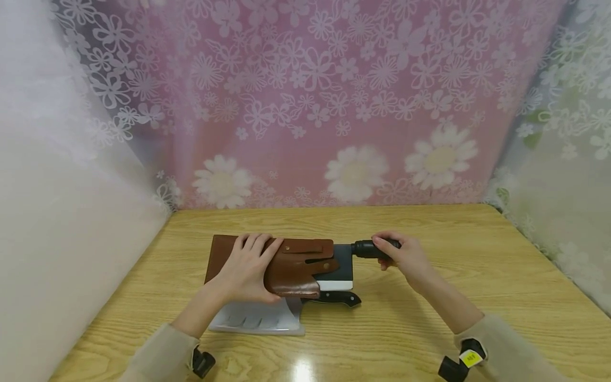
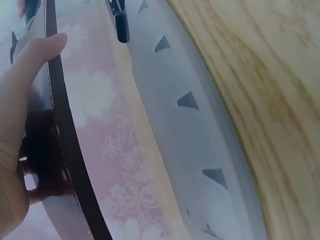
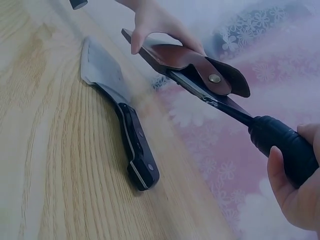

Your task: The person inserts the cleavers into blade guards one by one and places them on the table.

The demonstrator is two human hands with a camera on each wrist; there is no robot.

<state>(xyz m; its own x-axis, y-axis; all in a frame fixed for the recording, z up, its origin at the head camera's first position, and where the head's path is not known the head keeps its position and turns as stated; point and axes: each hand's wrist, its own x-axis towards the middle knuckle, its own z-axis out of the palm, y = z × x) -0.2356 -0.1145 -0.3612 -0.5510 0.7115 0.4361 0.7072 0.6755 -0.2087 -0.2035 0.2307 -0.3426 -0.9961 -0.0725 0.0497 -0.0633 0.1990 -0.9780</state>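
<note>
My left hand [image 1: 245, 268] grips a brown leather knife sheath [image 1: 293, 273] across its middle, thumb on the near edge and fingers over the far side. A cleaver with a dark blade and pale edge [image 1: 342, 265] sits partly inside the sheath. Its black handle [image 3: 282, 145] is held by my right hand [image 1: 408, 257]. In the right wrist view the sheath's strap with a metal snap [image 3: 214, 78] hangs loose, and the sheathed cleaver is raised off the table. Below it a second cleaver [image 1: 255, 317] lies on the table, its black riveted handle [image 3: 137, 140] pointing right.
The light wood table [image 1: 406, 339] carries the second cleaver close to the near side of the sheath. A pink flowered curtain [image 1: 305, 106] hangs behind the table, with pale sheets at left and right. Each sleeve bears a small black wrist camera [image 1: 204, 363].
</note>
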